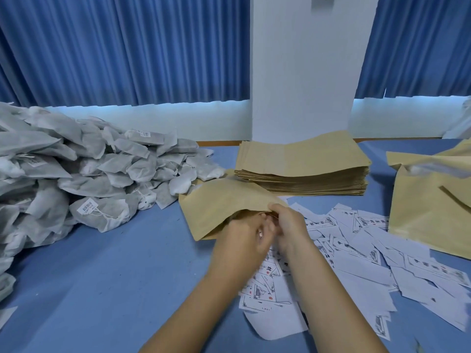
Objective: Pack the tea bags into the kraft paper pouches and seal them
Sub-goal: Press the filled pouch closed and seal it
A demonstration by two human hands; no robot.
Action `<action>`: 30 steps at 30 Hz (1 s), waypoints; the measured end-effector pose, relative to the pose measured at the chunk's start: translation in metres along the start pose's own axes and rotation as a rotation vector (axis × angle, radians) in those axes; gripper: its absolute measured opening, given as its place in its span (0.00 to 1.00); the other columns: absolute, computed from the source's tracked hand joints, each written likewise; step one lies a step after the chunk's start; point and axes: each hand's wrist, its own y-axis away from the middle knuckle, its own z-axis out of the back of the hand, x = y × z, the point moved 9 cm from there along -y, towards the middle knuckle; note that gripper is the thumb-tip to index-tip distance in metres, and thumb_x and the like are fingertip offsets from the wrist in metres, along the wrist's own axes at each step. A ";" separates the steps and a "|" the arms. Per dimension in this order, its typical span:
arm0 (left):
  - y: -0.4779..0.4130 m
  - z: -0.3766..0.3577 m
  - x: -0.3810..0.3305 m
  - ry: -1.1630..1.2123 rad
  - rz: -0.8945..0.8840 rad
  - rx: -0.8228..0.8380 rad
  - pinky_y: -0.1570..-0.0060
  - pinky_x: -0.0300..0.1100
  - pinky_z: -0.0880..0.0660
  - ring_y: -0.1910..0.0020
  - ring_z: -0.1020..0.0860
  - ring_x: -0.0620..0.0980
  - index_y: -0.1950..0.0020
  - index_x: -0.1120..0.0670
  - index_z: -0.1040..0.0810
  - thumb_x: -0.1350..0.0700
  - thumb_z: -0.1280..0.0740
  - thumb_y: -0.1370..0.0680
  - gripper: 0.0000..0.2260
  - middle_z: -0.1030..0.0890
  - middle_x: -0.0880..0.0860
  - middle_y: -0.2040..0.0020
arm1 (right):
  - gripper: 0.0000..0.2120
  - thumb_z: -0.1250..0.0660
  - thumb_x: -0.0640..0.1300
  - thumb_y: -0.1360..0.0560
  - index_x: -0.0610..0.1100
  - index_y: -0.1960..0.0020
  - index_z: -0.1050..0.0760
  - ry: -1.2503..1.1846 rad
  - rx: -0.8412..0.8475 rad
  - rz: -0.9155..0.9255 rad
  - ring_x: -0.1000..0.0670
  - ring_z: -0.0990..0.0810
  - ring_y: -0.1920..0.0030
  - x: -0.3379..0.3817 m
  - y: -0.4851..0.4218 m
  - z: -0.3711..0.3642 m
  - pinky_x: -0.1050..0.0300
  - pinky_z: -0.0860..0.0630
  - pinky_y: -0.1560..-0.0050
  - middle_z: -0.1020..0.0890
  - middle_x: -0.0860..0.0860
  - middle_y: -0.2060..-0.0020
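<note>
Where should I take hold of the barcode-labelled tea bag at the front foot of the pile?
Probably pinch the tea bag by its flat near-right edge, coming in over the table in front; its left and far sides lie against the pile.

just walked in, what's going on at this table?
A person is opening one kraft pouch on the blue table. The right hand pinches its upper lip, and the left hand is at the mouth, too blurred to read its grip. No tea bag shows in either hand. The heap of tea bags lies left, a stack of flat pouches behind, and printed paper slips scattered right.
</note>
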 end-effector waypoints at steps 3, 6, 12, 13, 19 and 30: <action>0.028 -0.064 0.030 0.704 0.670 0.369 0.79 0.36 0.40 0.81 0.38 0.46 0.63 0.54 0.30 0.41 0.38 0.22 0.18 0.33 0.46 0.78 | 0.06 0.37 0.30 0.25 0.35 0.60 0.27 -0.023 -0.008 -0.022 0.51 0.25 0.76 0.001 0.001 -0.001 0.64 0.24 0.73 0.24 0.42 0.66; 0.038 -0.077 0.045 1.397 1.063 0.242 0.85 0.31 0.49 0.83 0.43 0.41 0.62 0.54 0.36 0.41 0.35 0.24 0.19 0.37 0.47 0.78 | 0.05 0.39 0.30 0.26 0.36 0.57 0.27 -0.055 0.034 -0.047 0.50 0.28 0.72 0.000 0.003 -0.007 0.64 0.30 0.77 0.25 0.43 0.65; 0.020 -0.031 0.093 1.341 0.976 -0.197 0.84 0.32 0.51 0.80 0.45 0.41 0.62 0.53 0.33 0.55 0.39 0.20 0.11 0.41 0.47 0.74 | 0.06 0.38 0.34 0.22 0.36 0.58 0.27 0.027 0.093 -0.006 0.50 0.24 0.72 -0.001 0.007 -0.014 0.64 0.26 0.72 0.24 0.43 0.68; 0.022 -0.032 0.094 1.306 0.992 -0.181 0.83 0.32 0.51 0.80 0.45 0.41 0.62 0.53 0.34 0.58 0.41 0.20 0.11 0.41 0.47 0.73 | 0.06 0.38 0.35 0.22 0.36 0.57 0.26 0.052 0.087 0.014 0.51 0.24 0.73 0.000 0.007 -0.014 0.65 0.25 0.72 0.24 0.43 0.68; 0.025 -0.044 0.087 1.246 1.001 -0.076 0.82 0.32 0.49 0.80 0.45 0.42 0.62 0.53 0.35 0.59 0.42 0.20 0.11 0.41 0.46 0.76 | 0.03 0.37 0.37 0.22 0.36 0.51 0.27 0.110 0.075 0.018 0.52 0.25 0.75 0.001 0.003 -0.008 0.65 0.29 0.77 0.23 0.44 0.68; 0.014 -0.035 0.089 1.025 0.872 0.028 0.79 0.35 0.46 0.76 0.42 0.44 0.61 0.50 0.30 0.39 0.30 0.29 0.17 0.38 0.45 0.74 | 0.06 0.41 0.33 0.22 0.37 0.57 0.31 0.210 0.046 -0.020 0.51 0.30 0.73 -0.003 -0.004 -0.002 0.65 0.34 0.79 0.28 0.44 0.69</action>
